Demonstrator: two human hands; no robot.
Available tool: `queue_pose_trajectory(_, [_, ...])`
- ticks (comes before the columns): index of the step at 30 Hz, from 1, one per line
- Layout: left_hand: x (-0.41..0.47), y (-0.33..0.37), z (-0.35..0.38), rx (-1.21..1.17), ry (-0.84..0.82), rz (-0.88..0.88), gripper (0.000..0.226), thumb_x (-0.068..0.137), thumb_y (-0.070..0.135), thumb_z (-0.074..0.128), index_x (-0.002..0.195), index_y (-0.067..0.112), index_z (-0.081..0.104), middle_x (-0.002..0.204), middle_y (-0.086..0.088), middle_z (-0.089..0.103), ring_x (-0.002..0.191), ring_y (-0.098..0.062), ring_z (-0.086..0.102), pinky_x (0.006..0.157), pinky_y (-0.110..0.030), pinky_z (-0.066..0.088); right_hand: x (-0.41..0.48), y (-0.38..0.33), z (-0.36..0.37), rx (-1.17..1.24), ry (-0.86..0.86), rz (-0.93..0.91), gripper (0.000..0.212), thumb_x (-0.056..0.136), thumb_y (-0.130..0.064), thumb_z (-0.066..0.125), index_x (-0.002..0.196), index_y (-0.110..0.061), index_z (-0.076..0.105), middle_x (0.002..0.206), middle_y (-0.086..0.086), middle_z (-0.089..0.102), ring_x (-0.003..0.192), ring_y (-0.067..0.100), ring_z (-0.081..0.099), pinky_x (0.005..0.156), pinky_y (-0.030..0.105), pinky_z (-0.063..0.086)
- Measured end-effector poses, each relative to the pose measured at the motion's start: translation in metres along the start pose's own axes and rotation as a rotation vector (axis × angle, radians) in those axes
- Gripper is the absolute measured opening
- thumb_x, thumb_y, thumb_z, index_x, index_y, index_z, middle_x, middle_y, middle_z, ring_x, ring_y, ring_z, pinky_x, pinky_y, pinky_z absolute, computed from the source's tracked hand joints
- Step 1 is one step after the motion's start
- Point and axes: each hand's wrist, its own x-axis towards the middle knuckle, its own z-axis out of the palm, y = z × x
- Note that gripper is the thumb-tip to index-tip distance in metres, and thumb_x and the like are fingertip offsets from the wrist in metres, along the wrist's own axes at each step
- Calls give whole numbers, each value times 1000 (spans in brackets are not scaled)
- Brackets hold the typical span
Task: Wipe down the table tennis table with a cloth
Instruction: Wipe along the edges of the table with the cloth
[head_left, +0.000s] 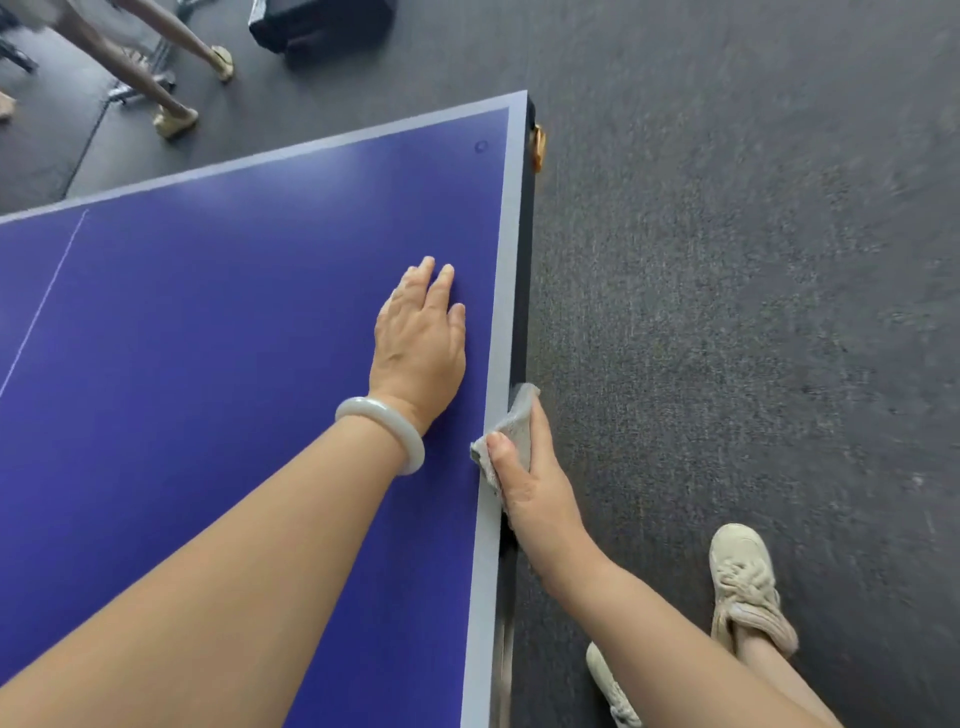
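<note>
While left hand (420, 338) lies flat on table (208, 312) | right hand (530, 483) grips cloth (517, 421), thumb atop, at edge

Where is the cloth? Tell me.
Right of centre in the head view, the cloth is held by the right hand against the table edge.

Pale bangle (387, 410) — beige sneakers (743, 577)

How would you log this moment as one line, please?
left hand: flat on blue table tennis table | right hand: grips crumpled grey cloth on table's side edge | phase: edge wipe
</note>
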Motion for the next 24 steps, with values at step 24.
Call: queue_pose_trajectory(24, [4, 8, 7, -16, 51, -110, 54, 96, 5, 46, 147, 18, 39, 156, 4, 29, 143, -17, 27, 116, -40, 21, 172, -88, -7, -48, 84, -170, 49, 109, -32, 24, 155, -31, 8, 164, -18, 6, 150, -2, 1, 125, 32, 5])
